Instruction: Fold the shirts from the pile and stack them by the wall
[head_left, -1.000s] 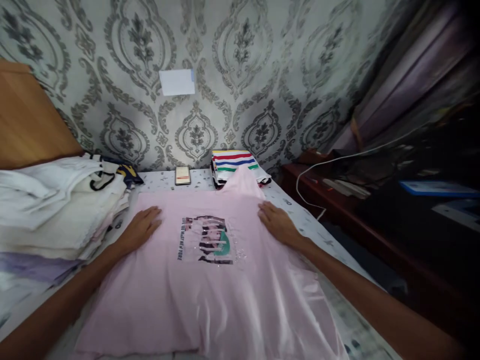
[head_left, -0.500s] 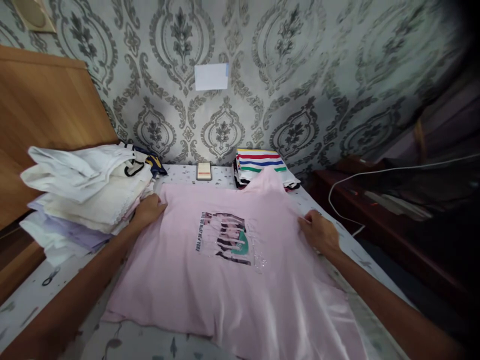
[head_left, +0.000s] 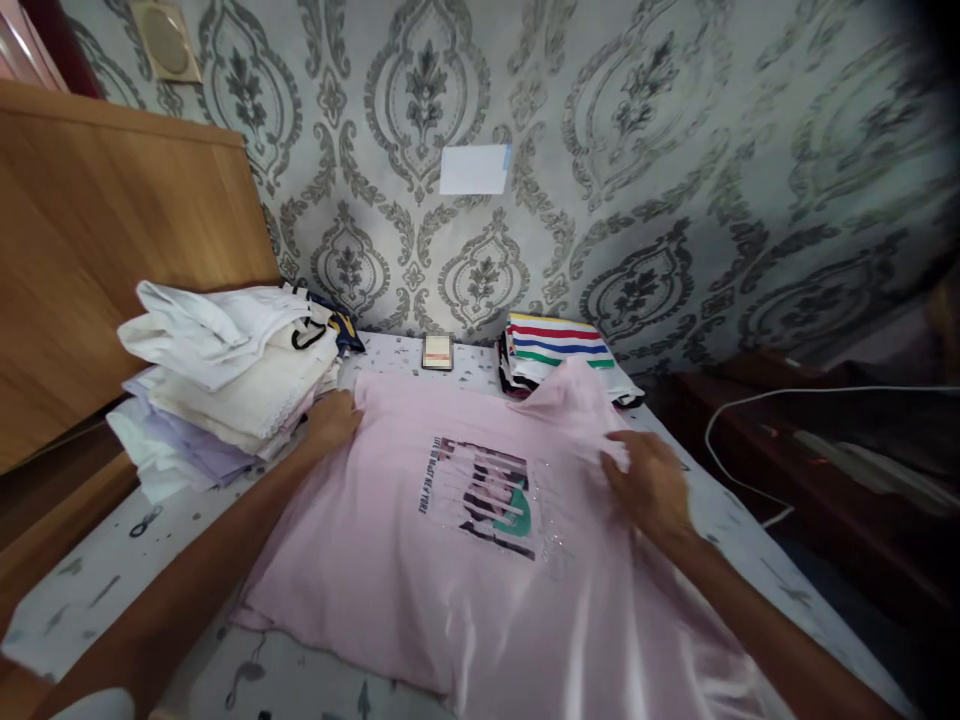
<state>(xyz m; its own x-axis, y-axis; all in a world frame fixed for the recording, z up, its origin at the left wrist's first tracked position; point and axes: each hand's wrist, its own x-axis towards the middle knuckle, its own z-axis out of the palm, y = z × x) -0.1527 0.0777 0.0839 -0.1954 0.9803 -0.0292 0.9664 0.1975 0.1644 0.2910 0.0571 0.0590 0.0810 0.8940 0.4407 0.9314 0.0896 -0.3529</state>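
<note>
A pink T-shirt [head_left: 390, 540] lies spread sideways over the bed, its printed picture and lettering facing up. At its far left corner, my left hand [head_left: 334, 422] is closed on the hem or edge, beside the pile of clothes. My right hand [head_left: 649, 485] grips the shirt's fabric on the right side, with the fingers curled into the cloth. Between that hand and the striped stack, a fold of the pink cloth stands up, probably a sleeve. The near part of the shirt runs out of view at the bottom.
A heap of white, cream and lilac clothes [head_left: 225, 390] stands at the left by a wooden headboard [head_left: 135, 260]. Against the wall are a small framed card [head_left: 437, 352] and a folded stack topped by a striped garment [head_left: 562, 342]. A white cable [head_left: 709, 430] hangs at the right.
The view has swung left, so everything sits farther right. My right hand has shifted its hold on the pink T-shirt, bunching cloth there. My left hand stays at the corner.
</note>
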